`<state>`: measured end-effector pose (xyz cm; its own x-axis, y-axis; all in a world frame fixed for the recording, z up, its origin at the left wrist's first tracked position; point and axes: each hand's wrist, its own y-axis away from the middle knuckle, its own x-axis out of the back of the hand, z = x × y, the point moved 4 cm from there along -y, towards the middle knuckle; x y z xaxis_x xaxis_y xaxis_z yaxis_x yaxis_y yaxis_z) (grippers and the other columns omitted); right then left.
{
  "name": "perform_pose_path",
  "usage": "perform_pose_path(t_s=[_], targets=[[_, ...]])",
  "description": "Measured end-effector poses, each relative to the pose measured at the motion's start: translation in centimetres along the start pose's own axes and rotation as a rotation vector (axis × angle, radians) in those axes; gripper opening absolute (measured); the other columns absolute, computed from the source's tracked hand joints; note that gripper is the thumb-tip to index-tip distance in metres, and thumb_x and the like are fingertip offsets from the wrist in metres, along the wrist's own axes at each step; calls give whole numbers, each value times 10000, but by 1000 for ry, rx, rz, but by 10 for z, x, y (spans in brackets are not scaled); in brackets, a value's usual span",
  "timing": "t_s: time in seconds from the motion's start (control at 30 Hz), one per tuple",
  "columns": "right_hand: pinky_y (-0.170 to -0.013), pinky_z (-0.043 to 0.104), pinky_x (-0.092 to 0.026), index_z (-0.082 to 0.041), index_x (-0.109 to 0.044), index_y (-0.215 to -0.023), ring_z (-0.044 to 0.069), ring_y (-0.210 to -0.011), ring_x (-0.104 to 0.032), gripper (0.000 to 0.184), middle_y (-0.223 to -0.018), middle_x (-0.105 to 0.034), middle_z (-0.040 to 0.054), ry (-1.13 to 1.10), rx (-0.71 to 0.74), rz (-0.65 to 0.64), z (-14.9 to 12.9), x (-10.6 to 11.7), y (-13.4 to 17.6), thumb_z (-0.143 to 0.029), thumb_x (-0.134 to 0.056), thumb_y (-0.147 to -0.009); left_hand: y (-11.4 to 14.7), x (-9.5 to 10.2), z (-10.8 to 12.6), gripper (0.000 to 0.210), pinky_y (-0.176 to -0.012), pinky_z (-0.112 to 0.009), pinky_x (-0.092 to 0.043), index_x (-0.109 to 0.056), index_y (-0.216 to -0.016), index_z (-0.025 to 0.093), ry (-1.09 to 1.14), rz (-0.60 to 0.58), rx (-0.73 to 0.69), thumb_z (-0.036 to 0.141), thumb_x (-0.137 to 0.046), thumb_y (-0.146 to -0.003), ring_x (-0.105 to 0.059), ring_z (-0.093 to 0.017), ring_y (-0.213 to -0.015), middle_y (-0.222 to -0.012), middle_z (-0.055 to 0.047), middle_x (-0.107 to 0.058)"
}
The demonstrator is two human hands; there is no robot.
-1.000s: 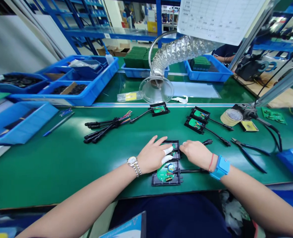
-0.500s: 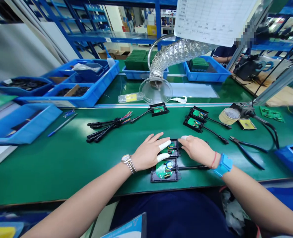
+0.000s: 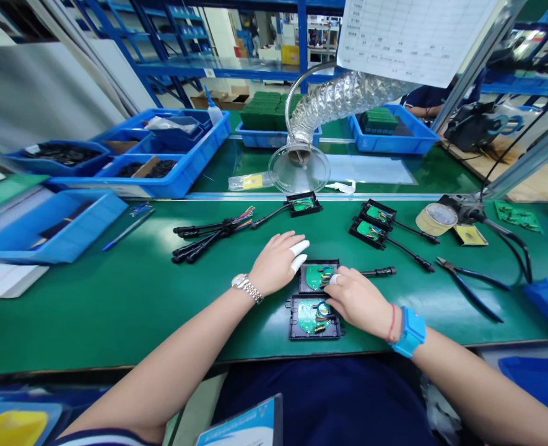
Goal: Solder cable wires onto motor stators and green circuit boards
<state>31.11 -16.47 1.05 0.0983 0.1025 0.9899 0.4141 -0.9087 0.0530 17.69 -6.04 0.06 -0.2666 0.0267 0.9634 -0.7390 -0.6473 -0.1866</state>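
My left hand (image 3: 277,263) is open, fingers stretched out and white covers on two of them, just left of the upper black plastic case (image 3: 306,287). That case holds a green circuit board (image 3: 311,277) with coloured wires; its black cable (image 3: 378,272) runs out to the right. Directly below lies a second open case (image 3: 296,333) with a similar board (image 3: 305,317). My right hand (image 3: 360,301) reaches over the right side of both cases, fingers bent together where the two meet. What lies between those fingertips is hidden, as is the lower case's cable.
Two more wired cases (image 3: 367,230) lie behind to the right, near cutting pliers (image 3: 471,288) and a round tin (image 3: 436,218). A cable bundle (image 3: 213,234) and pen (image 3: 129,229) lie left. A fume hood (image 3: 299,168) hangs over another case (image 3: 304,204). Blue bins (image 3: 176,179) stand behind.
My left hand has drawn back left off the upper case, baring its board. My right hand has come down and toward me, from that case's upper right corner to between the cases.
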Motion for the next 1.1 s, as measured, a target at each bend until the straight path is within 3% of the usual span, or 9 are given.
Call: perform_pose_path(t_s=[0.23,0.4,0.53,0.67,0.8,0.9,1.0,1.07,1.1], targets=[[-829,318,-369,-145,-622,-789,189,-858,-490,188,-814,-596,80,56,-79,14,1,-12,-6,-206,-457,-854,-52,-13,-43,425,-1020,-412,-311,-474,-1233,91,-124,18,114,247,-431,-840,-382,-275,-1226,-1339,-152,-425],[-783,299,-372,-139,-625,-774,181,-825,-488,209,-803,-592,85,105,-220,40,41,-5,4,-186,-439,-858,-85,-25,-55,443,-990,-434,-334,-461,-1235,122,-116,27,122,218,-467,-803,-396,-280,-1207,-1298,-138,-473],[-759,284,-377,-135,-641,-818,181,-833,-489,201,-807,-599,91,132,-324,63,71,2,8,-202,-456,-857,-89,-27,-47,383,-957,-441,-364,-515,-1178,124,-108,45,99,198,-444,-809,-424,-283,-1168,-1136,-135,-592],[-760,277,-385,-142,-649,-850,181,-849,-496,182,-825,-612,86,142,-356,89,84,2,9,-206,-479,-846,-50,-17,-26,324,-940,-438,-386,-563,-1118,150,-91,57,42,205,-421,-832,-448,-272,-1134,-1041,-112,-634],[-756,285,-399,-133,-654,-832,187,-829,-516,172,-796,-622,89,131,-338,107,90,8,9,-201,-496,-833,27,-5,-1,337,-961,-445,-386,-551,-1152,164,-62,52,-12,174,-415,-844,-436,-270,-1151,-1104,-86,-620],[-788,300,-404,-122,-639,-916,194,-858,-527,188,-854,-627,106,107,-298,133,80,20,1,-210,-493,-837,85,0,20,335,-939,-461,-416,-574,-1117,174,-16,124,-52,113,-401,-837,-470,-270,-1108,-1069,-66,-639],[-858,282,-383,-156,-612,-1002,168,-917,-522,223,-959,-627,79,23,-149,168,37,31,-24,-243,-453,-870,124,-1,39,326,-880,-406,-474,-578,-1101,162,56,261,-69,93,-391,-843,-526,-237,-1020,-1032,-71,-652],[-851,257,-381,-169,-620,-982,145,-906,-527,230,-940,-638,56,-126,107,155,-12,32,-46,-243,-424,-889,137,-5,47,331,-852,-368,-494,-572,-1108,158,97,330,-82,82,-383,-847,-549,-216,-986,-1029,-74,-654],[-828,240,-386,-176,-630,-958,131,-879,-533,246,-908,-645,45,-192,249,83,-39,28,-57,-245,-401,-901,141,-8,51,335,-836,-355,-502,-570,-1110,155,109,362,-89,75,-381,-845,-561,-210,-967,-1017,-77,-657]])
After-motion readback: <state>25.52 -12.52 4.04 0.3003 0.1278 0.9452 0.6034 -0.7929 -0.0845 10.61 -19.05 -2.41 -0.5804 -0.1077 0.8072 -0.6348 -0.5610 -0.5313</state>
